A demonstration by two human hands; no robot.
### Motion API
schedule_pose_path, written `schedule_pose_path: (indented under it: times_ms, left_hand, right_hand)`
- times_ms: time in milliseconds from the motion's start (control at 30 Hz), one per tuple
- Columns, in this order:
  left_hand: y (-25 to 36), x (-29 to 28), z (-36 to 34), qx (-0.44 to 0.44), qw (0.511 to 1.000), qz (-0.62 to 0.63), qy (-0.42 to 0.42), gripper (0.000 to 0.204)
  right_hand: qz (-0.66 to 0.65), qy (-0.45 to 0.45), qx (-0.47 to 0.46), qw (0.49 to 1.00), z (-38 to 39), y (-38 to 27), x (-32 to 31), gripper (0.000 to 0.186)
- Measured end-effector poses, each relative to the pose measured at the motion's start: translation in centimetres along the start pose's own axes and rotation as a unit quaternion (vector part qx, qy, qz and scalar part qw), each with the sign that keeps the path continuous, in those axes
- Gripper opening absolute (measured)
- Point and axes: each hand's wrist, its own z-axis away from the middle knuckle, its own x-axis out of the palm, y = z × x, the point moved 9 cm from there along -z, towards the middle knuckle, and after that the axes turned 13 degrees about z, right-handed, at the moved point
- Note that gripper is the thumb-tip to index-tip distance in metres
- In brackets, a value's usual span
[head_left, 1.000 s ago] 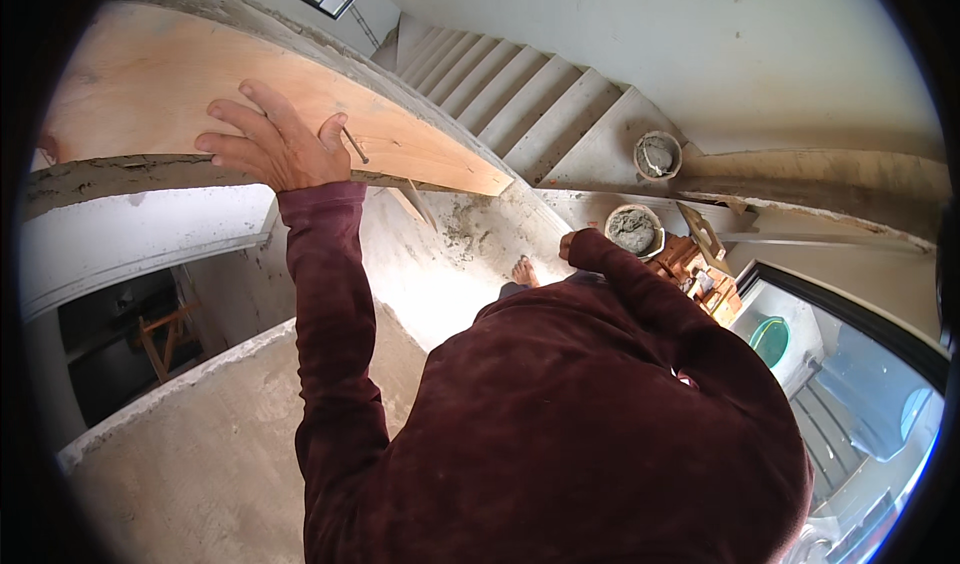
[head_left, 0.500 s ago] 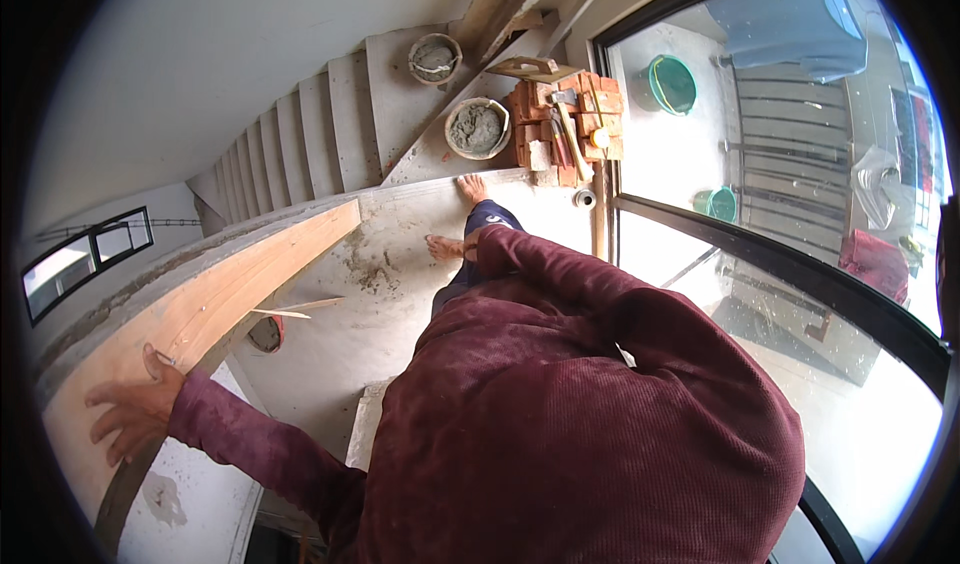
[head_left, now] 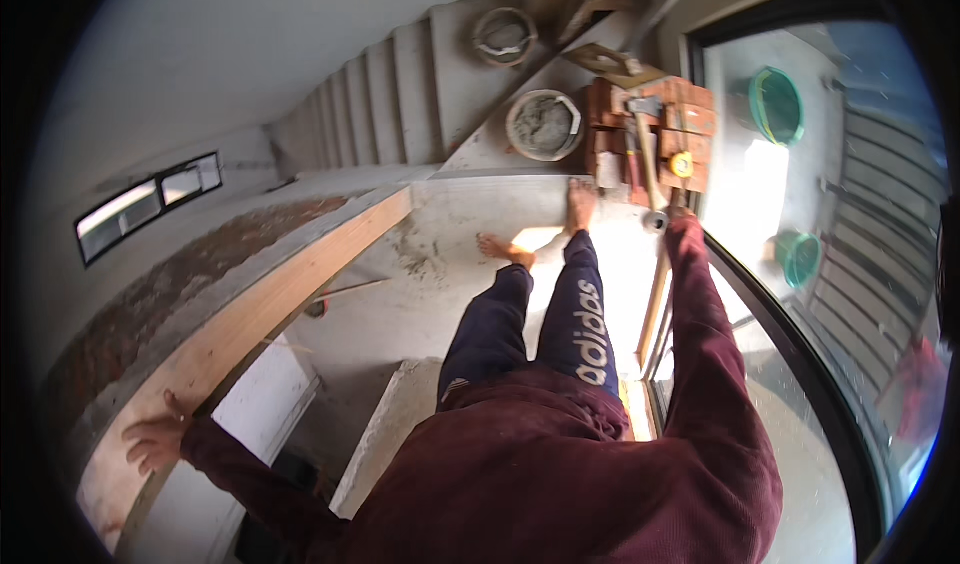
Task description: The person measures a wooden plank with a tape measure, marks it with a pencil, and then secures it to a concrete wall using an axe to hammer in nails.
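My left hand [head_left: 157, 436] is open, fingers spread against the face of a long pale wooden board [head_left: 290, 282] along the wall edge. At the far right, my right hand [head_left: 681, 213] reaches to the near end of a stack of red bricks [head_left: 700, 121]. Its fingers are small and partly hidden, so I cannot tell what they hold. Close by are the wooden handle of a hammer [head_left: 648, 152] and a small round grey thing with a dark centre [head_left: 655, 222]. A red-handled tool [head_left: 632, 164] and a yellow tape measure [head_left: 682, 164] lie on the bricks.
Two buckets of grey mortar, a nearer bucket [head_left: 545, 126] and a farther bucket [head_left: 505, 37], stand by the stairs [head_left: 400, 94]. A wooden float [head_left: 612, 64] rests behind the bricks. Beyond the glass on the right are a large green tub [head_left: 776, 106] and a green bucket [head_left: 798, 258].
My right hand has moved from by my leg forward and right to the bricks' near end. My view has shifted left. My left hand stays on the board.
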Motion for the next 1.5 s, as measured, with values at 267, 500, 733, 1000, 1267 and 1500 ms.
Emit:
schedule_pose_path:
  times_ms: [267,500,733,1000,1267,1500]
  left_hand:
    - [-2.8,0.1,1.0,-0.012,0.992,0.128,-0.003,0.120]
    - [-3.0,-0.6,-0.7,0.060,0.992,0.107,0.031,0.120]
    - [-3.6,0.4,1.5,-0.008,0.989,0.149,-0.004,0.118]
    - [0.2,-2.6,0.5,-0.168,0.953,0.226,-0.113,0.111]
    - [0.5,-0.1,1.0,-0.199,0.891,0.403,-0.068,0.101]
    - [1.5,-0.7,0.1,-0.195,0.896,0.388,-0.089,0.088]
  right_hand:
    - [-0.311,-0.115,0.262,0.906,-12.4,9.6,21.1,0.018]
    - [-0.357,-0.136,0.324,0.865,-13.9,8.6,28.9,0.040]
    - [-0.372,-0.007,0.391,0.842,-11.9,14.0,24.9,0.062]
    - [-0.329,0.451,-0.146,0.817,-6.9,-3.0,-20.7,0.031]
    - [-0.340,0.526,-0.466,0.625,1.2,-10.7,-84.2,0.010]
    - [-0.163,0.559,-0.533,0.614,9.7,-17.2,-104.5,0.013]
